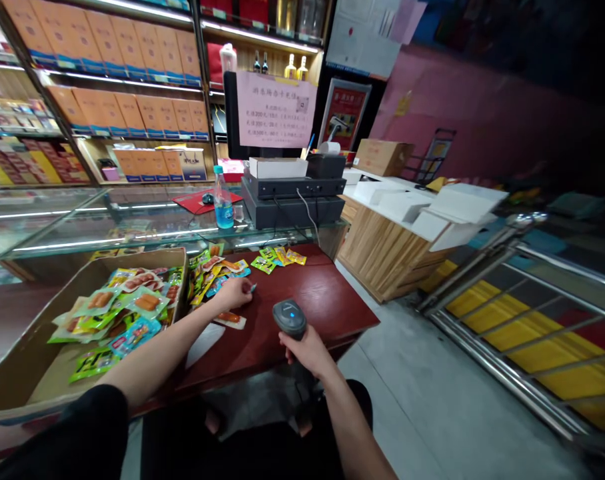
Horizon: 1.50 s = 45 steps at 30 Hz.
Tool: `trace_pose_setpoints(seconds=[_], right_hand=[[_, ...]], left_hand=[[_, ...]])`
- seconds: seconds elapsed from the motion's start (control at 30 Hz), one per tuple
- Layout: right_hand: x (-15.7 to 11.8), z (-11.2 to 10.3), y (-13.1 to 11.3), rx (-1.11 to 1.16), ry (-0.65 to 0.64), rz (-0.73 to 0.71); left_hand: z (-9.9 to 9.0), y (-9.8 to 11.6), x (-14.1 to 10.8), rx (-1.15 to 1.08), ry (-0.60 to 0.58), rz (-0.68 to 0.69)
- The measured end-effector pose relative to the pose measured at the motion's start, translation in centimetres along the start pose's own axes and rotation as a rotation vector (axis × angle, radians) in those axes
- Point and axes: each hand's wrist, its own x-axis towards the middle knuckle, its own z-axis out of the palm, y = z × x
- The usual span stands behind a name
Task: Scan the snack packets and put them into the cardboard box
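Observation:
My right hand (310,350) is wrapped round the handle of a dark grey barcode scanner (289,317) with a small blue light, held over the table's front edge. My left hand (236,293) is closed over the dark red table (307,283), and a small light blue bit shows at its fingertips. Snack packets (206,270) lie heaped just behind my left hand. A sausage packet (231,319) rests in front of it. Farther back sits a small group of green and yellow packets (277,258). On the left, a cardboard box (47,381) holds many colourful snack packets (132,303).
Behind the table stands a glass counter (147,207) with a blue bottle (224,207), a black cash drawer (292,208) and a screen covered by a pink sign (275,110). A metal railing (482,287) runs along the right. White paper (204,343) lies near the table's front.

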Motion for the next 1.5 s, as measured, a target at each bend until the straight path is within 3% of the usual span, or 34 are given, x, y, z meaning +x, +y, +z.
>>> trace_pose_setpoints(seconds=[0.07, 0.17, 0.3, 0.4, 0.6, 0.9, 1.2, 1.33, 1.43, 1.5], right_hand=[[0.1, 0.2, 0.0, -0.001, -0.006, -0.001], [0.3, 0.6, 0.2, -0.005, -0.028, -0.003], [0.6, 1.2, 0.4, -0.022, -0.043, 0.001], [0.8, 1.5, 0.4, -0.027, -0.048, -0.004], [1.1, 1.4, -0.3, -0.024, -0.049, -0.096], [1.0, 1.5, -1.0, -0.005, -0.085, -0.179], [0.8, 1.5, -1.3, -0.016, -0.072, -0.150], [1.2, 2.1, -1.9, -0.045, -0.087, -0.120], [1.7, 3.0, -2.4, -0.037, -0.111, -0.109], [2.1, 3.7, -2.7, -0.046, -0.142, -0.096]], left_hand=[[-0.1, -0.6, 0.4, -0.340, -0.005, -0.057], [-0.4, -0.8, 0.4, -0.820, -0.108, -0.138], [-1.1, -0.4, -0.1, -1.074, -0.164, -0.239], [-1.4, -0.3, -0.3, -1.102, -0.191, -0.275], [-1.0, -0.6, -0.3, -1.082, -0.268, -0.209], [-0.8, -0.9, -0.3, -0.990, -0.242, -0.144], [-0.8, -0.9, -0.3, -0.956, -0.242, -0.127], [-3.7, -1.2, -0.7, -0.920, -0.162, -0.129], [-8.4, -3.1, -2.1, -0.828, -0.023, -0.151], [-12.3, -5.3, -4.0, -0.779, 0.101, -0.236]])
